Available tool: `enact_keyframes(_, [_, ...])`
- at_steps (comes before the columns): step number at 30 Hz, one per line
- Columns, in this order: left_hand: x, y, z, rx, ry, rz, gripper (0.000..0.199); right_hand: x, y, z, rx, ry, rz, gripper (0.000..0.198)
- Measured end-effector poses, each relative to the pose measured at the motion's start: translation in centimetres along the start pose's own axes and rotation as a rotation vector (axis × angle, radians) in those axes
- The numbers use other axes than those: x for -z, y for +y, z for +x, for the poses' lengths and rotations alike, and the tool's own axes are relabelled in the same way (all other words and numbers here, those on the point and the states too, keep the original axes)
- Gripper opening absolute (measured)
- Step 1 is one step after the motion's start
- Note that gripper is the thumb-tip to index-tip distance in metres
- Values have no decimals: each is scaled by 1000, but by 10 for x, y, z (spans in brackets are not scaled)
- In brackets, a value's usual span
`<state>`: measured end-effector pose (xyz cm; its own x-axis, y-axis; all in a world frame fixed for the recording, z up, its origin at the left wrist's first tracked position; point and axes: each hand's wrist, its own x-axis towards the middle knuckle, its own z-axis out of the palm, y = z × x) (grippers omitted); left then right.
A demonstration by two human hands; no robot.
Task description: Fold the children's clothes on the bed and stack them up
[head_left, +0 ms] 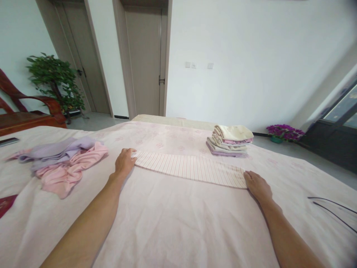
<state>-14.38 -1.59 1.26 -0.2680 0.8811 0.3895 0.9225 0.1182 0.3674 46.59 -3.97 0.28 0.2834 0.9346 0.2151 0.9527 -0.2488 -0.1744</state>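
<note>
A striped garment, cream with thin reddish lines, lies folded into a long flat strip across the bed-like cloth surface. My left hand is at its narrower left end, fingers closed on the edge. At the wider right end, my right hand pinches the near corner, its fingertips partly hidden behind the hand. Just beyond the right part of the strip stands a stack of folded clothes in cream, pink and lilac. Left of my left hand is a loose heap of crumpled pink and lilac clothes.
A pale pink sheet covers the surface. A phone and a dark red item lie at the left; thin dark cords or frame arms are at the right. Beyond are a wooden chair, a plant and purple flowers.
</note>
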Motion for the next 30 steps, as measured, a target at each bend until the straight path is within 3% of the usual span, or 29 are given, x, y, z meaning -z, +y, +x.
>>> enact_keyframes(4, [3, 11, -5, -232, 24, 84, 32, 0, 0, 1, -15, -17, -1, 53])
enact_keyframes(7, [-2, 16, -6, -367, -61, 83, 31, 0, -1, 0, 7, -6, 8, 52])
enact_keyframes(9, [-7, 16, -5, -377, -112, 116, 32, 0, -1, -1, 7, 2, 8, 52])
enact_keyframes(13, [-14, 6, -3, -281, -168, 129, 37, -1, -2, -3, -11, 35, 31, 51])
enact_keyframes(16, [-16, 0, 0, -233, -199, 49, 40, 1, -5, -6, 22, 195, 19, 51])
enact_keyframes(19, [-14, 0, 1, -117, -177, 38, 46, 4, -13, -13, 139, 331, -34, 47])
enact_keyframes(21, [-11, 2, 1, -17, -164, 104, 55, 5, -19, -17, 214, 315, -77, 46])
enact_keyframes(26, [-5, 2, 3, 168, -190, 255, 73, 0, -25, -20, 249, 92, -156, 48])
enact_keyframes(30, [-1, -2, 6, 229, -225, 252, 82, -3, -23, -18, 246, 128, -157, 46])
